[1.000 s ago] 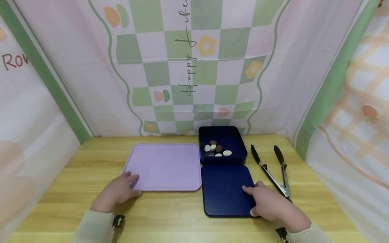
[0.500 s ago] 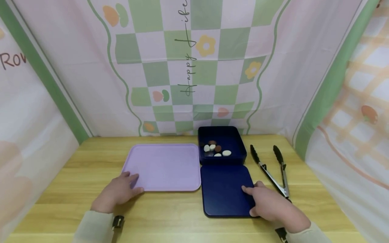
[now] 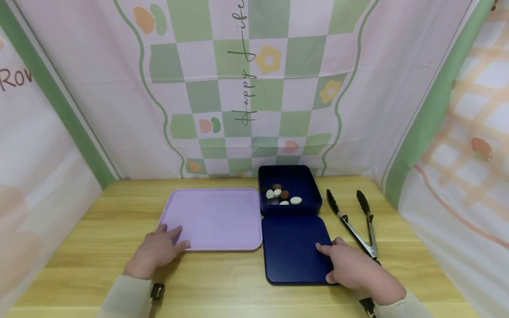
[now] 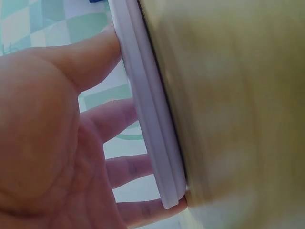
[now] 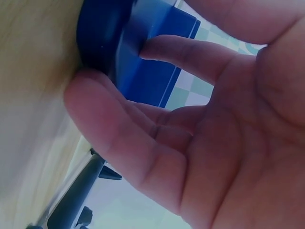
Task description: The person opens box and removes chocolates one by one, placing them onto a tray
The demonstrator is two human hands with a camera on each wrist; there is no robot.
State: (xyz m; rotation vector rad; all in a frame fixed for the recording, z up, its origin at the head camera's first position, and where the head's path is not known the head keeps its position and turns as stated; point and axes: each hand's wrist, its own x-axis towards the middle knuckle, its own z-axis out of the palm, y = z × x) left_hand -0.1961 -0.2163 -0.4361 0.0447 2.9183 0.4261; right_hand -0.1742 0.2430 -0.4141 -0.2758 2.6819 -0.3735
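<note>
My left hand [image 3: 157, 249] rests at the near left corner of a lilac tray [image 3: 216, 216], fingers spread over its left side and thumb at the front rim. In the left wrist view, the fingers reach across the tray's edge [image 4: 147, 100]. My right hand [image 3: 351, 265] touches the right side of a flat dark blue lid [image 3: 296, 251], one fingertip on top and the thumb by the near right corner. The right wrist view has these fingers loosely bent against the blue edge [image 5: 102, 38]. Both tray and lid lie flat on the table.
Behind the lid stands a dark blue square box [image 3: 290, 212] holding several white and brown oval pieces [image 3: 296, 200]. Spread metal tongs [image 3: 354, 229] with black tips lie to the right of it. A printed curtain [image 3: 226, 97] closes off the wooden table's [image 3: 214, 282] back.
My left hand has shifted slightly to the right, its thumb moving onto the tray's front rim. My right hand, the lid, the box and the tongs stay as they were.
</note>
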